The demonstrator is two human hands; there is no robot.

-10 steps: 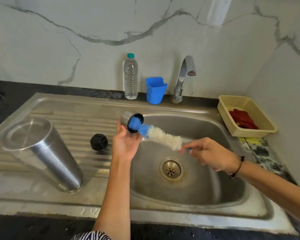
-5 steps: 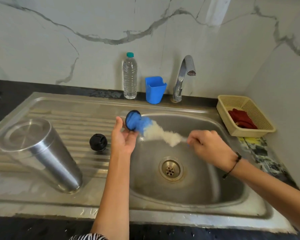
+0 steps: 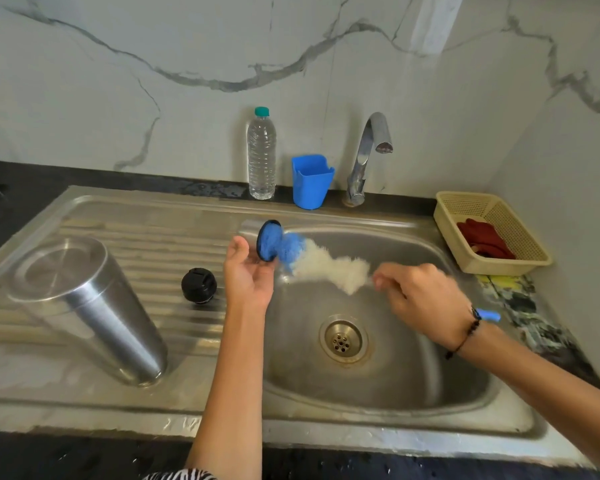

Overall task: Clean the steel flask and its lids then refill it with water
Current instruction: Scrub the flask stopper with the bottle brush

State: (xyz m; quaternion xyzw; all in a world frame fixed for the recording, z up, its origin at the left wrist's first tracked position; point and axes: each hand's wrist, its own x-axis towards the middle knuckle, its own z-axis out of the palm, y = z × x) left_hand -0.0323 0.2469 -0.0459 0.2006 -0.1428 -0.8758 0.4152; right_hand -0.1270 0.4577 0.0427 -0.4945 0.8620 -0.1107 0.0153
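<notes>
Over the steel sink basin (image 3: 413,382), your left hand (image 3: 248,275) gripped the steel cup lid (image 3: 265,240); your right hand (image 3: 420,299) clasped the blue-and-white bottle brush (image 3: 326,265), best twisted fully inside.

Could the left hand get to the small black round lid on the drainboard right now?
Probably not yet: the left hand holds the steel cup lid that the blue and white bottle brush is scrubbing. The small black round lid lies just beside it on the ribbed steel drainboard, with nothing between them.
</notes>
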